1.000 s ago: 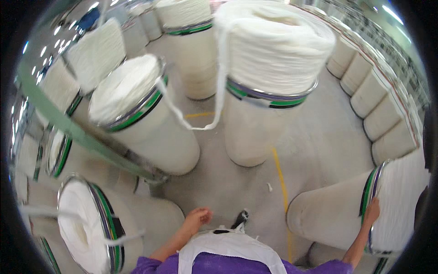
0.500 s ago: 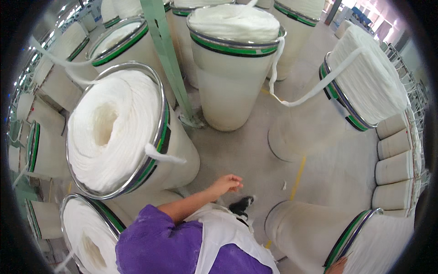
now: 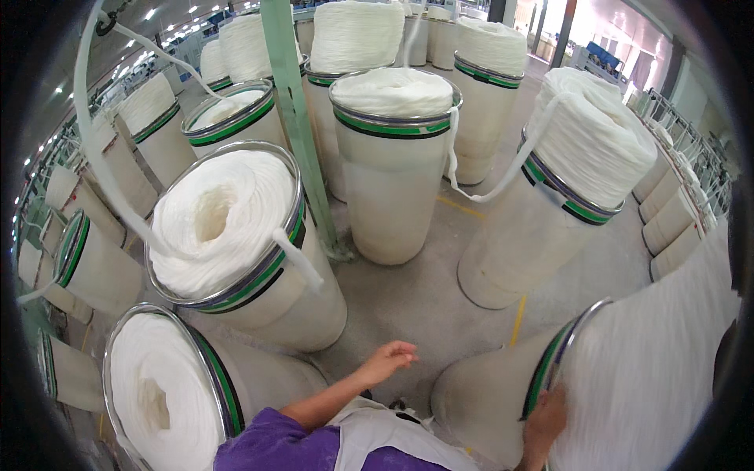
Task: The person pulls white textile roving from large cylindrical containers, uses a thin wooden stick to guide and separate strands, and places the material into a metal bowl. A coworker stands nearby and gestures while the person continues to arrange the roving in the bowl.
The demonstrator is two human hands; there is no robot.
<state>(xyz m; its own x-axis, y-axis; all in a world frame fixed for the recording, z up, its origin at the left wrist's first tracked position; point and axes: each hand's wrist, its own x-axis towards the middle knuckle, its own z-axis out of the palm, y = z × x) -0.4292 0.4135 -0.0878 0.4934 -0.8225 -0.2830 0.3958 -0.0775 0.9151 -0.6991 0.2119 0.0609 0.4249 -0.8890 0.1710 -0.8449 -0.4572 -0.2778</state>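
Note:
My right hand (image 3: 546, 418) grips the green-banded rim of a tall cream can (image 3: 487, 392) at the lower right. The can leans over and is packed with white fibre coil (image 3: 652, 369). My left hand (image 3: 387, 359) hangs free over the grey floor (image 3: 428, 302), fingers loosely apart, holding nothing. It is between the leaning can and another full can (image 3: 236, 235) to the left. My purple sleeve and a white apron show at the bottom edge.
Several more full cans stand close around: one at the lower left (image 3: 169, 392), one ahead (image 3: 393, 157), one to the right (image 3: 550, 204) with a loose white strand. A green post (image 3: 298, 133) rises from the floor. A yellow line (image 3: 518, 318) marks the floor.
The view has swung left and the cans look nearer. The leaning can at the right now fills the lower right corner, with my right hand still on its rim. My left hand stays out in front.

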